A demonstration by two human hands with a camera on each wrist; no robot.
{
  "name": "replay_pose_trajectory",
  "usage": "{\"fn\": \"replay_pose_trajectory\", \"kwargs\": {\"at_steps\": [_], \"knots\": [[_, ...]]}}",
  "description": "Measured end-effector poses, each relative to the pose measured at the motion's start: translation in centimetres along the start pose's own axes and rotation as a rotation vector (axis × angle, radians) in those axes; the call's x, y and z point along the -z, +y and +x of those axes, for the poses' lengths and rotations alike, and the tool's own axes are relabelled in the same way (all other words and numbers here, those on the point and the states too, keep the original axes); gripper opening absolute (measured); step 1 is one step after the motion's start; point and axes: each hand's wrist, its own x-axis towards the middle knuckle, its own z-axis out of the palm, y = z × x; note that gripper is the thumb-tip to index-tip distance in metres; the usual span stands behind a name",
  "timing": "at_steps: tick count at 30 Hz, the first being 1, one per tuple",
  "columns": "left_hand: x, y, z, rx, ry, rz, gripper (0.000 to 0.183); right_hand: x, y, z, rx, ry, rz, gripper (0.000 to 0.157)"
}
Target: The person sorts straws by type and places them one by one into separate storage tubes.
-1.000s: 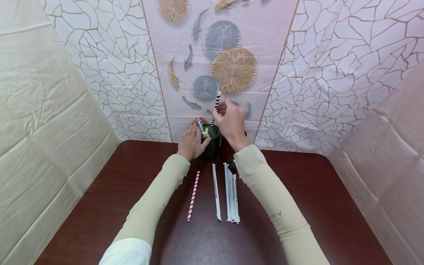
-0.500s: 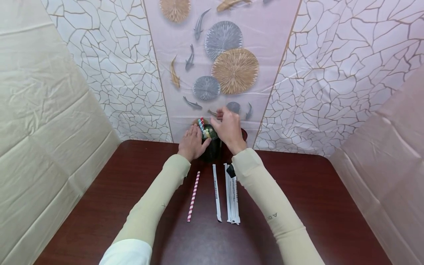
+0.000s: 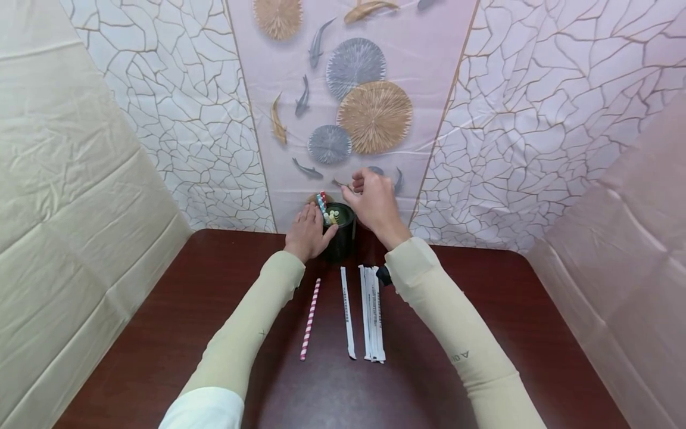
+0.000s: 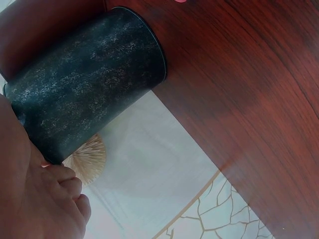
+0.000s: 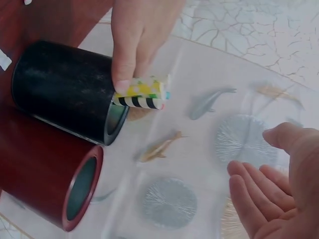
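A dark cylindrical cup (image 3: pixel 341 243) stands upright at the back of the table. My left hand (image 3: pixel 306 233) grips its rim from the left, the thumb on the near side beside the straws. In the right wrist view, a yellow patterned straw (image 5: pixel 139 88) and a black-and-white striped straw (image 5: pixel 142 102) stick out of the cup under that thumb. A blue dotted straw (image 3: pixel 321 202) and a red one lean beside my left fingers in the head view. My right hand (image 3: pixel 377 204) hovers just right of and above the cup, fingers parted and holding nothing.
A dark red cup (image 5: pixel 45 164) stands next to the dark one, mostly hidden by my right hand in the head view. Nearer on the table lie a pink-and-white striped straw (image 3: pixel 311 319), a single paper-wrapped straw (image 3: pixel 348 313) and a bundle of wrapped straws (image 3: pixel 372 316).
My right hand held the black-and-white straw over the cup; it has let go, and the straw has dropped into the cup. The left hand stays at the rim.
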Motion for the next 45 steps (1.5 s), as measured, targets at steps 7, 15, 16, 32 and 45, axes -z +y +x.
{"fn": "replay_pose_trajectory", "kwargs": {"at_steps": [7, 15, 16, 32, 45], "knots": [[0.0, -0.1, 0.0, -0.007, 0.002, -0.009, 0.083, 1.1, -0.7, -0.8, -0.017, -0.084, -0.069, 0.032], [-0.7, -0.4, 0.9, -0.006, -0.009, -0.010, 0.085, 1.7, -1.8, -2.0, -0.021, -0.207, -0.177, 0.032], [-0.7, -0.4, 0.9, -0.007, -0.007, -0.008, 0.085, 1.6, -1.9, -2.1, -0.022, -0.227, -0.183, 0.032], [0.3, -0.1, -0.1, 0.001, -0.014, -0.021, 0.084, -1.6, -1.4, -6.0, -0.128, -0.575, -0.178, 0.046], [0.1, -0.1, -0.1, -0.007, -0.002, -0.034, 0.084, -6.4, -0.5, -10.1, -0.154, -0.694, -0.136, 0.045]]}}
